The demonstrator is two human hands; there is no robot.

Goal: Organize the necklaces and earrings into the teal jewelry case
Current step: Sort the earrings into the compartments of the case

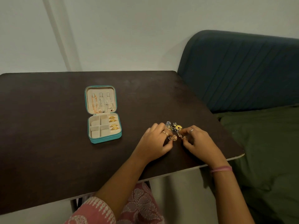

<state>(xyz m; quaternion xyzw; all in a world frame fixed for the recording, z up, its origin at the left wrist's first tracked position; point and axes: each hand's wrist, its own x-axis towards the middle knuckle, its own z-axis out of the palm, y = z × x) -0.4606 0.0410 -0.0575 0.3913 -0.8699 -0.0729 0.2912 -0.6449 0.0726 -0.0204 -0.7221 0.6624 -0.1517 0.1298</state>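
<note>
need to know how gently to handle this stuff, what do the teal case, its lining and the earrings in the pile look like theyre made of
Teal case: probably faux leather, smooth with a slight sheen. Lining: looks like beige velvet or suede-like fabric, matte and soft. Pile of earrings: apparently gold- and silver-toned metal, shiny, some with coloured stones or enamel; too small to tell which.

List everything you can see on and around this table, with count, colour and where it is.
jewelry case: one, teal, open, table's left-centre
necklaces: about three, gold and silver, hanging in lid
rings: four, gold, case's right column
earrings: small pile, gold and silver, between the hands
table: one, dark brown
sofa: one, dark blue, right
left hand: pinches a gold earring
right hand: pinches a gold earring
</note>
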